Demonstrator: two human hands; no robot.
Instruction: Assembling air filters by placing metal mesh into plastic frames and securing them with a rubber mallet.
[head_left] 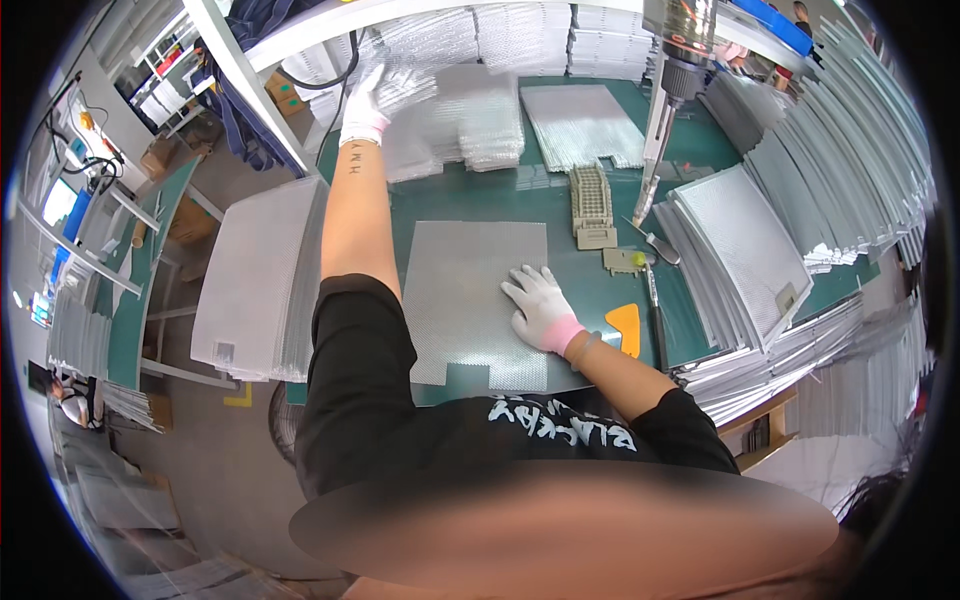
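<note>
Fingers (514, 293) of right hand (545, 314) splayed on grey sheet (452, 300), left hand (365, 114) outstretched, grip unclear

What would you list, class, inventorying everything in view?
Flat worktops: two, green, centre and far left
Notched, mesh-patterned flat sheet: one, grey, worktop centre
Thin-sheet stacks: several, translucent whitish, around the worktop
Ridged plastic block: one, olive, right of centre
Small flat piece: one, olive, below the block
Flat curved piece: one, orange, worktop right side
Slim tools: two, dark-handled, worktop right side
Cylindrical overhead tool: one, silver-grey, upper right
Background clutter: too indistinct to count
Gloved left grip: one, white-pink, by back-left stacks
Gloved right grip: one, white-pink, on the sheet
</note>
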